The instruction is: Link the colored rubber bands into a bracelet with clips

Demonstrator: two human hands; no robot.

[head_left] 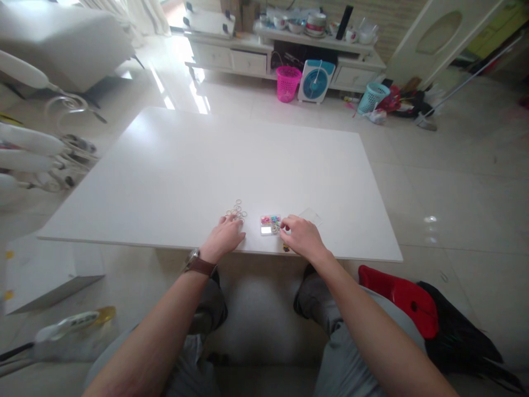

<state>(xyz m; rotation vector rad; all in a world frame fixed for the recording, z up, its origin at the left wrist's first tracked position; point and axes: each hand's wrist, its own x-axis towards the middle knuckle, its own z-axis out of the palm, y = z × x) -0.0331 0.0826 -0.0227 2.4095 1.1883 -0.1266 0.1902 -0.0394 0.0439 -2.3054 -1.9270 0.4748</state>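
Note:
On the front part of the white table (231,160) lies a loose pile of several thin metal rings (237,209). My left hand (224,236), with a watch on its wrist, rests at the near side of this pile, fingers apart and tips touching the rings. To its right sits a small clear compartment box (268,221) with pink and blue pieces in the far compartments and rings in the near right one. Over the box's right edge, my right hand (303,234) has thumb and fingers pinched together; what they hold is too small to name.
A clear flat lid (311,215) lies beyond my right hand. A small dark and yellow piece (286,248) is at the table's front edge. A red stool (399,298) stands on the floor at right, and a white box (53,270) at left.

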